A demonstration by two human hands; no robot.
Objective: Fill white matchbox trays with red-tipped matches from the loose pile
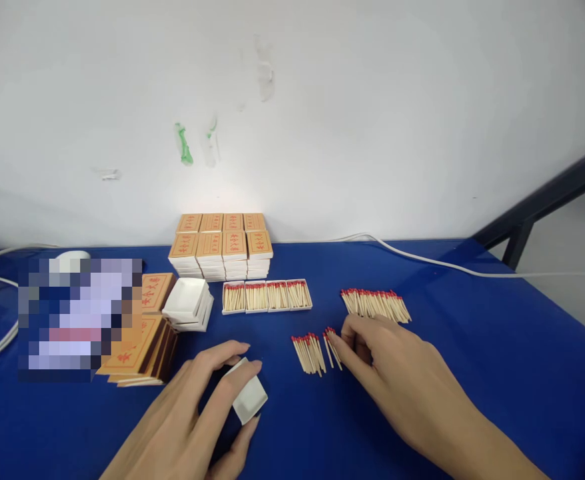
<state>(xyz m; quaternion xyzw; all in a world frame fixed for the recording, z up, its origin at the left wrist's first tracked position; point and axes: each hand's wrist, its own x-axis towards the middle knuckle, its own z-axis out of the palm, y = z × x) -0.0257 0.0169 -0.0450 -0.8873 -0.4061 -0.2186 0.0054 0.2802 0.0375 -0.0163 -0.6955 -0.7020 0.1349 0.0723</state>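
My left hand (200, 400) grips a small white matchbox tray (250, 402), tilted, with the thumb at its near edge and fingers over the far side. The tray's visible inside holds nothing. My right hand (392, 360) is closed in a pinch, with the thumb tip at a few red-headed matches (333, 348); part of the grip is hidden. Just left of these lies a small group of matches (309, 353). A larger row of matches (376, 305) lies beyond my right fingers.
Filled match trays (266, 296) stand in a row at mid-table. Stacked matchboxes (222, 247) sit against the wall. To the left are white trays (187, 300), orange box sleeves (135, 347) and a blurred-out item (77, 313). A white cable (422, 259) crosses the blue table (472, 320).
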